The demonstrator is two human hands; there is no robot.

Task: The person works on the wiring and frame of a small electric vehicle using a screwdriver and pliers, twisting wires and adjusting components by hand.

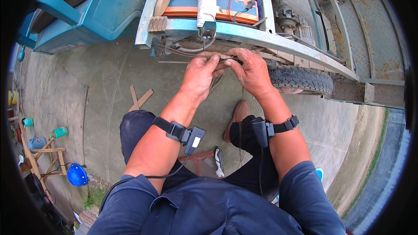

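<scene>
My left hand point(199, 77) and my right hand point(251, 70) meet just below the blue metal frame point(235, 29) of a vehicle. The thumb and fingers of each are pinched on thin brown wires point(180, 52), which run in from the left under the frame. The exact spot between the fingertips is partly hidden. Above the hands, a white-wrapped bundle point(207, 5) lies over orange and blue batteries point(174, 5) inside the frame. A small metal bracket point(208, 28) sits at the bundle's lower end.
A black tyre point(300, 79) stands right of my hands, below a rusty flatbed point(370, 30). A blue seat body point(96, 17) is at upper left. Crossed wood strips point(140, 98) lie on the floor. Farther left are a blue helmet point(77, 175) and a green bottle point(59, 132).
</scene>
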